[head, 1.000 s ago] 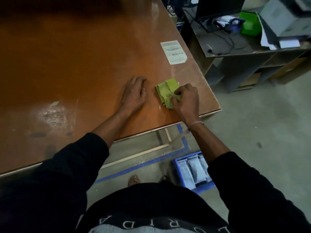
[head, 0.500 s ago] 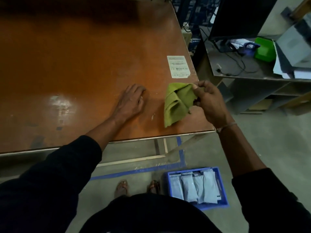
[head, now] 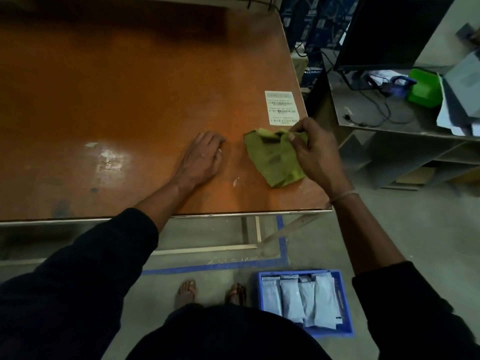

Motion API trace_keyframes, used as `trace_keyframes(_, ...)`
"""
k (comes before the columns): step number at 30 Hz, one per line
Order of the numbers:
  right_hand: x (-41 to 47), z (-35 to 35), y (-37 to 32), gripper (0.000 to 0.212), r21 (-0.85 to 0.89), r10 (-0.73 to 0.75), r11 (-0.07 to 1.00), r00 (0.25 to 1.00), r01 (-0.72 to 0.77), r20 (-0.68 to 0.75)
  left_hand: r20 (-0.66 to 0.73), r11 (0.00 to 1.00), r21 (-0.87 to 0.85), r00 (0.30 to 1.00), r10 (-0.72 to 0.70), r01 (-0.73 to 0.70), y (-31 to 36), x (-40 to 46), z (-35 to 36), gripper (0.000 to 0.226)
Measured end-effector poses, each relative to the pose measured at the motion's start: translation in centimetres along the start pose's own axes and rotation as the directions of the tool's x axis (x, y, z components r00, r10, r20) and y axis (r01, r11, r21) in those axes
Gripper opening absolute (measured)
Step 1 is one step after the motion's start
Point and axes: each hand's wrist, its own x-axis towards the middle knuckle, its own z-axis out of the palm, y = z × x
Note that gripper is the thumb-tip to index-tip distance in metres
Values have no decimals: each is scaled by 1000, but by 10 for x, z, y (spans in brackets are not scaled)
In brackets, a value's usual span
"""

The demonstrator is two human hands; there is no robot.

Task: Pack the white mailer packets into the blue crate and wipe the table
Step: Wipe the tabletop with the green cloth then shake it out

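A green cloth hangs partly unfolded over the near right corner of the orange table. My right hand pinches its top edge between thumb and fingers. My left hand lies flat, palm down, on the table just left of the cloth, holding nothing. On the floor below the table's right corner stands the blue crate, with several white mailer packets standing side by side in it.
A white barcode label is stuck on the table behind the cloth. To the right stands a grey desk with a dark monitor, cables and a green box. Blue tape lines the floor. My sandalled feet are left of the crate.
My right hand has lifted the folded cloth off the table and let it fall open, holding it by its top edge. My left hand has stayed flat in place.
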Motion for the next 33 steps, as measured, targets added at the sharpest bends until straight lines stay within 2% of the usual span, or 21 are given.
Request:
trace_keyframes(3,-5,8,16,9,84,85,993,996,-85,0,-23,999,-30,1000,14,-15,2,-2,-2,32)
trace_keyframes(6,-9,8,23,11,227,153,960,985,-167,77,-47,995,-96,999,0,-4,9,5,-8,37)
trace_keyframes(8,-9,7,26,10,284,148,942,981,-178,125,-52,985,-165,998,37,-46,23,20,-15,41)
trace_keyframes(13,-7,-4,25,13,410,75,901,982,-142,174,135,917,-383,975,177,-114,62,72,-32,53)
trace_keyframes(15,-6,-9,23,13,438,51,890,982,-127,181,147,881,-445,958,247,-159,71,87,-36,43)
trace_keyframes(18,-2,-14,21,13,429,56,895,986,-118,155,165,828,-545,952,259,-131,79,98,-45,20)
trace_keyframes(23,17,-17,20,13,347,119,925,986,-153,116,192,885,-465,978,87,13,75,105,-57,14)
trace_keyframes(28,57,-17,5,14,310,86,946,995,-99,56,212,947,-315,977,2,67,59,118,-63,40)
trace_keyframes(31,80,-23,5,10,347,146,928,989,-138,2,133,978,-136,981,-142,160,38,128,-62,30)
trace_keyframes(33,88,-32,2,12,388,168,911,985,-136,-49,-4,973,-120,980,-198,196,31,133,-73,25)
